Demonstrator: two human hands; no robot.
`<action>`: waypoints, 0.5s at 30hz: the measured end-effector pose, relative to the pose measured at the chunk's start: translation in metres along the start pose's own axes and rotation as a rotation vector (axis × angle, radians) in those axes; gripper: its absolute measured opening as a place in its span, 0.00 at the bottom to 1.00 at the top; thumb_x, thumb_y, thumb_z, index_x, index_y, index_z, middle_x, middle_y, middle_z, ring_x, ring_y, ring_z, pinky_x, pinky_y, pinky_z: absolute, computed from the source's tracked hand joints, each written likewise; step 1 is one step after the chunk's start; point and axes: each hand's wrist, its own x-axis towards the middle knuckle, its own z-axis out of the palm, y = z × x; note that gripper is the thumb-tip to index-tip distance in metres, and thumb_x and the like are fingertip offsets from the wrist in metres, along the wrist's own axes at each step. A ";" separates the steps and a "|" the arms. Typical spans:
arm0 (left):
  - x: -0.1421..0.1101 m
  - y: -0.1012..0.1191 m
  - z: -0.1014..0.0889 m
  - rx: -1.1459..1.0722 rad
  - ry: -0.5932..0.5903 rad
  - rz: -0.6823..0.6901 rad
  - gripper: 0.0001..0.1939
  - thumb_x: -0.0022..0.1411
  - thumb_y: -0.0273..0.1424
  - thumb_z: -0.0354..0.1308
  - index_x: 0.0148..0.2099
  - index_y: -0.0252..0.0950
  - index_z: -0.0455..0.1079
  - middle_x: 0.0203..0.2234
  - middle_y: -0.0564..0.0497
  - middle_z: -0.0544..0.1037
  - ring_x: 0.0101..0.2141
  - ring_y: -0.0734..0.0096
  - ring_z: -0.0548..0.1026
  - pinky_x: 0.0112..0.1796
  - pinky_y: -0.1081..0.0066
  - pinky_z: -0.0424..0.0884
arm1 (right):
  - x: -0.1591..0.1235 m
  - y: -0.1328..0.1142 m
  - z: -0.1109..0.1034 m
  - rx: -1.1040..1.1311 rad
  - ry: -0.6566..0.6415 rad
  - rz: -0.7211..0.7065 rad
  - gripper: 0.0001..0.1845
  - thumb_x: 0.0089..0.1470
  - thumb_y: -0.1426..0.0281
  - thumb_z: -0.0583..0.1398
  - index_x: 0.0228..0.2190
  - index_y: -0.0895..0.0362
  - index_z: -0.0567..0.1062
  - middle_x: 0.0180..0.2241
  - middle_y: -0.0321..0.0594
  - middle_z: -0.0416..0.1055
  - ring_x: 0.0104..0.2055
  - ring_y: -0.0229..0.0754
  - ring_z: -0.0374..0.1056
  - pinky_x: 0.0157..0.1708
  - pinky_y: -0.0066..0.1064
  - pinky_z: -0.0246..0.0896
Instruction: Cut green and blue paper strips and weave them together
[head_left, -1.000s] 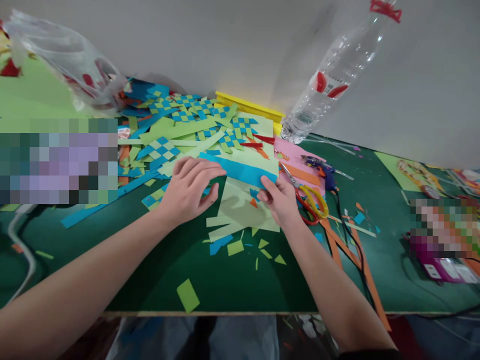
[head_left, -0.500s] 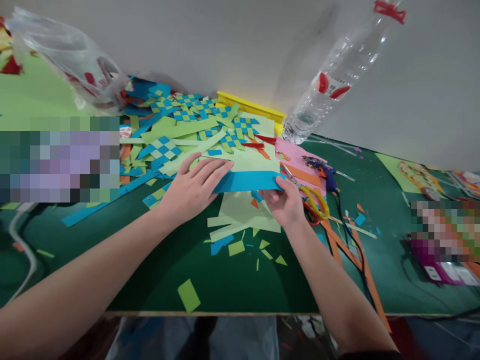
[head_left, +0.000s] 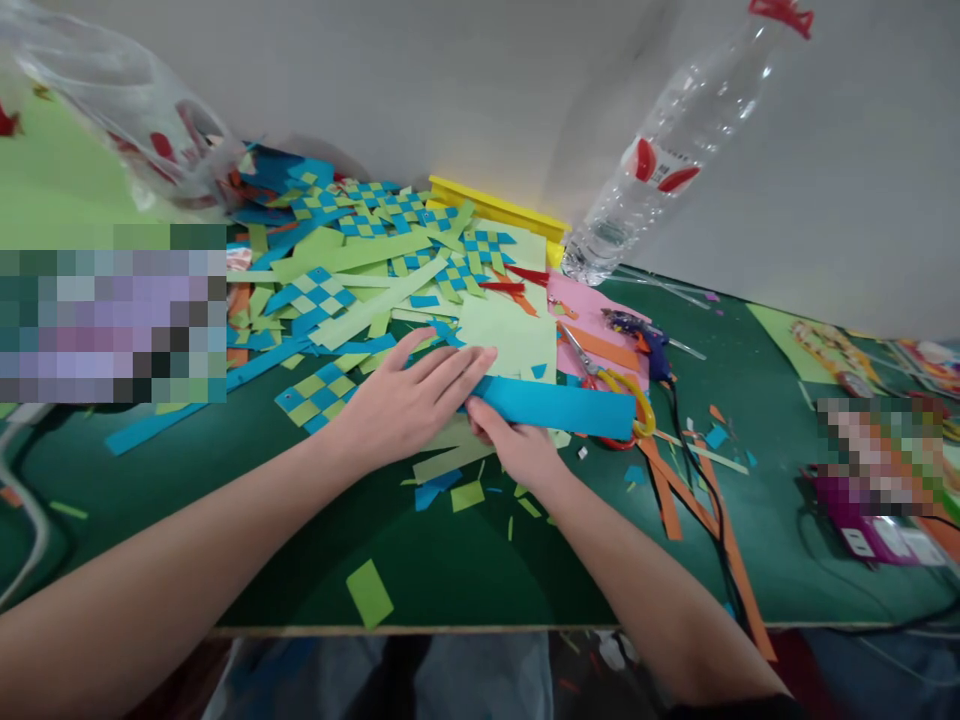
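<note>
A blue paper strip [head_left: 562,405] is held in front of me, its right end reaching over the scissors [head_left: 619,390]. My right hand [head_left: 517,447] pinches the strip near its left end, thumb against the lower edge. Over that same end lies my left hand [head_left: 416,405], fingers long and close together; its thumb is hidden, and the strip's tip goes in under the fingers. Beside my left hand rests a woven blue-and-green paper fish [head_left: 315,395]. Pale green paper [head_left: 510,330] lies just behind both hands.
Woven fish and loose strips [head_left: 375,255] are heaped at the back. A clear plastic bottle [head_left: 660,160] stands by the wall, near a glue gun [head_left: 649,340] on pink paper. A plastic bag [head_left: 150,130] is at left. Orange strips [head_left: 739,560] and small scraps [head_left: 370,593] lie about.
The right hand has slid left along the strip to meet the left hand. The strip's right end now sticks out to the right, past the right hand, partly covering the scissors.
</note>
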 end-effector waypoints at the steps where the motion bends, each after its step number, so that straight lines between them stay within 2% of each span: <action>1: 0.000 0.001 0.000 0.000 -0.002 0.009 0.26 0.69 0.23 0.40 0.68 0.27 0.52 0.57 0.36 0.70 0.54 0.54 0.71 0.59 0.50 0.57 | 0.000 0.000 0.000 0.005 -0.003 0.006 0.22 0.56 0.52 0.56 0.18 0.52 0.66 0.21 0.36 0.64 0.27 0.40 0.62 0.30 0.35 0.60; 4: 0.000 -0.001 0.000 -0.006 -0.001 -0.003 0.26 0.69 0.22 0.40 0.68 0.29 0.51 0.56 0.38 0.71 0.54 0.56 0.72 0.59 0.50 0.57 | 0.004 0.002 -0.004 0.097 -0.010 0.079 0.23 0.54 0.52 0.58 0.16 0.53 0.64 0.19 0.34 0.64 0.24 0.37 0.61 0.28 0.33 0.59; 7: -0.002 -0.010 0.000 0.004 -0.022 -0.044 0.28 0.68 0.20 0.39 0.69 0.30 0.49 0.56 0.38 0.71 0.54 0.56 0.71 0.60 0.50 0.55 | 0.015 0.007 -0.014 0.245 0.071 0.184 0.24 0.50 0.50 0.61 0.17 0.55 0.65 0.17 0.32 0.61 0.19 0.33 0.56 0.21 0.29 0.53; 10: -0.007 -0.023 -0.002 0.024 -0.053 -0.112 0.31 0.66 0.18 0.39 0.70 0.30 0.47 0.57 0.37 0.70 0.56 0.55 0.70 0.62 0.49 0.52 | 0.029 0.011 -0.030 0.339 0.234 0.116 0.26 0.47 0.50 0.63 0.16 0.54 0.60 0.15 0.28 0.55 0.17 0.30 0.49 0.17 0.27 0.46; 11: -0.008 -0.028 -0.002 0.023 -0.064 -0.143 0.31 0.66 0.17 0.39 0.70 0.32 0.46 0.58 0.37 0.69 0.56 0.55 0.69 0.62 0.48 0.51 | 0.033 0.012 -0.036 0.324 0.251 0.092 0.27 0.47 0.50 0.63 0.16 0.54 0.59 0.14 0.27 0.53 0.16 0.30 0.47 0.17 0.26 0.44; 13: -0.011 -0.034 -0.003 0.021 -0.081 -0.193 0.33 0.65 0.16 0.38 0.70 0.34 0.46 0.59 0.38 0.68 0.57 0.54 0.68 0.62 0.47 0.50 | 0.039 0.013 -0.048 0.240 0.285 0.041 0.28 0.49 0.48 0.61 0.16 0.54 0.58 0.14 0.26 0.49 0.16 0.30 0.45 0.17 0.27 0.39; 15: -0.012 -0.038 -0.003 0.022 -0.100 -0.219 0.33 0.65 0.16 0.37 0.70 0.37 0.47 0.59 0.40 0.68 0.57 0.55 0.68 0.62 0.47 0.50 | 0.041 0.013 -0.056 0.087 0.322 0.000 0.28 0.51 0.48 0.60 0.16 0.54 0.59 0.14 0.26 0.49 0.16 0.30 0.45 0.17 0.27 0.39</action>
